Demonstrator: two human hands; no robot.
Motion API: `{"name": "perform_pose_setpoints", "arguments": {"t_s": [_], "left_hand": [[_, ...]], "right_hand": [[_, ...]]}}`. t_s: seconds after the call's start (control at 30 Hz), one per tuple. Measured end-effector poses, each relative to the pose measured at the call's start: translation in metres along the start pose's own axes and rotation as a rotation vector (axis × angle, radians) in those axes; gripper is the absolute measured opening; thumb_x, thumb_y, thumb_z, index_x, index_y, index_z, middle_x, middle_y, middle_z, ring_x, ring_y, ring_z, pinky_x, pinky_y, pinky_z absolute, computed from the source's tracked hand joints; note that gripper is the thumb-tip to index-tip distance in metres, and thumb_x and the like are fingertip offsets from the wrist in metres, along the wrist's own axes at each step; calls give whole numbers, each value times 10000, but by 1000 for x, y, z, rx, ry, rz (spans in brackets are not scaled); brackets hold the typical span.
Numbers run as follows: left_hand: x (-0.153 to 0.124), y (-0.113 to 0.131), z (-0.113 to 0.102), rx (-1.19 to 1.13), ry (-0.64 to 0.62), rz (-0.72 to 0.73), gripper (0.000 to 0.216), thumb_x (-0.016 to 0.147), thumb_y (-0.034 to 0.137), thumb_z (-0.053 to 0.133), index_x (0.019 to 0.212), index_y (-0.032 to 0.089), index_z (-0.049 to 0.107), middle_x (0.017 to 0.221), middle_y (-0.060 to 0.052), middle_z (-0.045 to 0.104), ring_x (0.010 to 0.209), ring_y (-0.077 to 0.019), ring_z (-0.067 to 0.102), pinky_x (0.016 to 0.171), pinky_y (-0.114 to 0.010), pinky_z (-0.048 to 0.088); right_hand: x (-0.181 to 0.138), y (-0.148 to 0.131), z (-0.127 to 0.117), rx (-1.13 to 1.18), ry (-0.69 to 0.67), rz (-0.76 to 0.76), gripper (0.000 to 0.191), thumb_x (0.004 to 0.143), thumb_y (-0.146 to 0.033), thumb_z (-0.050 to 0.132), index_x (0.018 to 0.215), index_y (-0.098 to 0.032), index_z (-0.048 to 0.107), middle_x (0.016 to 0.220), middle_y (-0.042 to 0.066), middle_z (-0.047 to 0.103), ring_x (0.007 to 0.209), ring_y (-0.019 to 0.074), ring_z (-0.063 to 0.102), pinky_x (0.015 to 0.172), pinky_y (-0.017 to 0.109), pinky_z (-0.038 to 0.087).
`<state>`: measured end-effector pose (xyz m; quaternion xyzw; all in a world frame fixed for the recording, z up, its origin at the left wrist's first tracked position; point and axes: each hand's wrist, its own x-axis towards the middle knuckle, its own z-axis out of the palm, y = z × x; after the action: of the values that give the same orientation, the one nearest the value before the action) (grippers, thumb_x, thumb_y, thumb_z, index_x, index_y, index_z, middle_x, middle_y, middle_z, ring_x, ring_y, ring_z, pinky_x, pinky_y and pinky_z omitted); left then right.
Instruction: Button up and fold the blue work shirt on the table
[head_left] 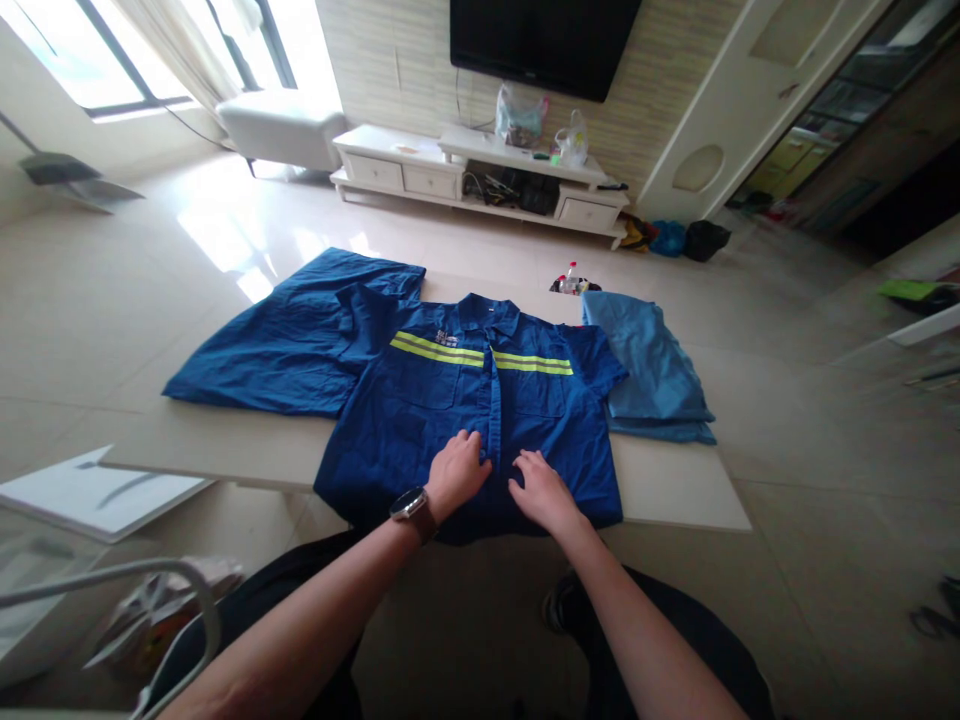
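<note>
A dark blue work shirt (450, 400) with yellow reflective stripes lies flat, front up, on a low white table (675, 490), its hem hanging over the near edge. My left hand (456, 472), with a watch on the wrist, rests on the shirt just left of the button placket near the hem. My right hand (541, 490) rests on the cloth just right of the placket, fingers slightly curled. Whether the fingers pinch the placket cannot be told.
A second dark blue garment (277, 345) is spread at the table's left. A lighter blue folded garment (649, 365) lies at the right. A white TV stand (480, 175) stands beyond, with bags on the floor (675, 238). A white board (82, 490) lies at left.
</note>
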<state>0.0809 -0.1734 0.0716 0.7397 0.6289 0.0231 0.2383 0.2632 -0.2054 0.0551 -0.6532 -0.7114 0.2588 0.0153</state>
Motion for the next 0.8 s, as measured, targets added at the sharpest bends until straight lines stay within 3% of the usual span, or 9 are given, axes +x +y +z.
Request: {"name": "perform_pose_setpoints", "arguments": {"t_s": [0.07, 0.17, 0.37, 0.53, 0.8], "left_hand": [[5, -6, -1, 20, 41, 47, 411, 924, 332, 563, 1315, 216, 608, 1440, -127, 609, 1310, -290, 574, 1024, -416, 507], [9, -13, 6, 22, -8, 97, 554, 919, 332, 562, 1466, 243, 527, 1640, -84, 425, 1484, -316, 414, 1138, -516, 436], [21, -18, 18, 19, -24, 153, 629, 939, 342, 531, 1557, 267, 443, 1713, -27, 275, 1591, -294, 228, 1266, -591, 229], [37, -18, 15, 36, -15, 199, 635, 957, 414, 531, 1574, 311, 420, 1699, -11, 310, 1586, -315, 237, 1251, -657, 206], [44, -12, 20, 29, 28, 110, 645, 976, 415, 499, 1598, 292, 379, 1696, -27, 317, 1577, -315, 256, 1248, -658, 215]], "right_hand": [[-1, -1, -1, -7, -11, 3, 326, 947, -282, 554, 1247, -199, 654, 1563, 129, 501, 1486, 346, 410, 1144, 494, 431], [-1, -3, -3, -27, -23, 19, 337, 954, -270, 539, 1265, -193, 643, 1564, 121, 501, 1476, 344, 421, 1144, 486, 430], [-2, -7, -3, -36, -34, 44, 340, 958, -257, 529, 1271, -186, 641, 1558, 120, 506, 1464, 341, 432, 1137, 499, 435], [-3, -9, -4, -39, -49, 67, 353, 959, -271, 531, 1287, -201, 636, 1593, 116, 467, 1486, 360, 393, 1132, 536, 432], [-5, -8, -6, -6, -49, 63, 352, 962, -256, 517, 1285, -191, 642, 1600, 106, 465, 1489, 365, 394, 1120, 523, 447]]}}
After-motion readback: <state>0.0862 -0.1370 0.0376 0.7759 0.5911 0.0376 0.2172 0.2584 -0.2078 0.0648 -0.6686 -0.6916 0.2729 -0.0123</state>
